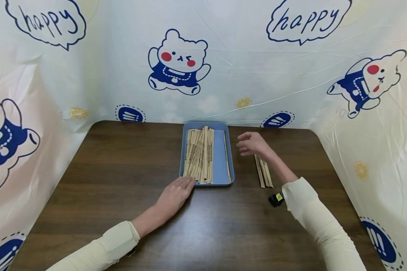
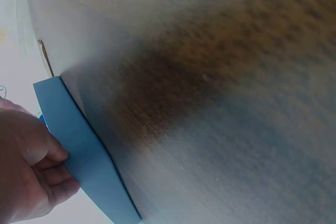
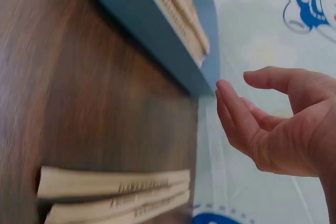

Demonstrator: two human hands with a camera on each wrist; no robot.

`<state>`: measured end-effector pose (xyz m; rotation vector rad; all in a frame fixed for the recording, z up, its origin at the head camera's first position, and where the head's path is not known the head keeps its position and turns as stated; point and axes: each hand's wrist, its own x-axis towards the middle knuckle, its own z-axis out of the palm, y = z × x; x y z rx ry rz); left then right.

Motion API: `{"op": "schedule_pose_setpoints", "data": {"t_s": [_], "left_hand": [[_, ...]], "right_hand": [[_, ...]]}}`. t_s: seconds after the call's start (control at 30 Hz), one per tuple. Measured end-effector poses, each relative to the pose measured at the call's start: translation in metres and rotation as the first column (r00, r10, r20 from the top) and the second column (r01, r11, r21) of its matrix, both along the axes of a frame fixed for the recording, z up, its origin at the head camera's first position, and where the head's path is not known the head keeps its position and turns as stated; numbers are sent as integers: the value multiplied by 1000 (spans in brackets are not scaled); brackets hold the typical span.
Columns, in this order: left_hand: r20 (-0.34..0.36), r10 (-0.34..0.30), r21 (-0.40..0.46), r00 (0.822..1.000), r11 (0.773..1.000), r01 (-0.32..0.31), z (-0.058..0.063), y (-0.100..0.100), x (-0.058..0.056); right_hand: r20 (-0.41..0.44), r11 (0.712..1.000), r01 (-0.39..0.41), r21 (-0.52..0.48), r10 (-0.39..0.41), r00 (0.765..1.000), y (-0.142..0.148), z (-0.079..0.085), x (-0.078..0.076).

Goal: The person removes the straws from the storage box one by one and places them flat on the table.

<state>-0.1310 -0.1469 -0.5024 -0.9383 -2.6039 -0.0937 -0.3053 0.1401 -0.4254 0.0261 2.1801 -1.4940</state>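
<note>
Head view: a heap of thin printed sticks (image 1: 199,154) sits in the blue tray (image 1: 219,165), with one lone stick (image 1: 226,154) along its right wall. They look light, stiff and maybe a bit slick, so I'd pinch them mid-length. Left hand (image 1: 176,194) is at the tray's near-left corner, right by the heap; right hand (image 1: 253,145) is off the tray's right side, near a few loose sticks (image 1: 263,174) on the table (image 1: 122,162).

Left wrist: bent fingers grip the tray's edge; no sticks visible here.

Right wrist: fingers loosely spread, nothing held, tray and loose sticks both apart from them.
</note>
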Motion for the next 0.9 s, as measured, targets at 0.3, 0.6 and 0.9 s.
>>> {"op": "schedule_pose_setpoints", "data": {"t_s": [0.3, 0.6, 0.9], "left_hand": [[-5, 8, -6, 1000, 1000, -8, 0, 0, 1], [-23, 3, -2, 1000, 1000, -3, -1, 0, 0], [-29, 4, -2, 1000, 1000, -4, -1, 0, 0]], "right_hand": [[-1, 997, -37, -62, 37, 999, -40, -5, 8], [50, 992, -24, -120, 30, 998, -64, -23, 11], [112, 987, 7, -161, 11, 994, -82, -30, 5]]}}
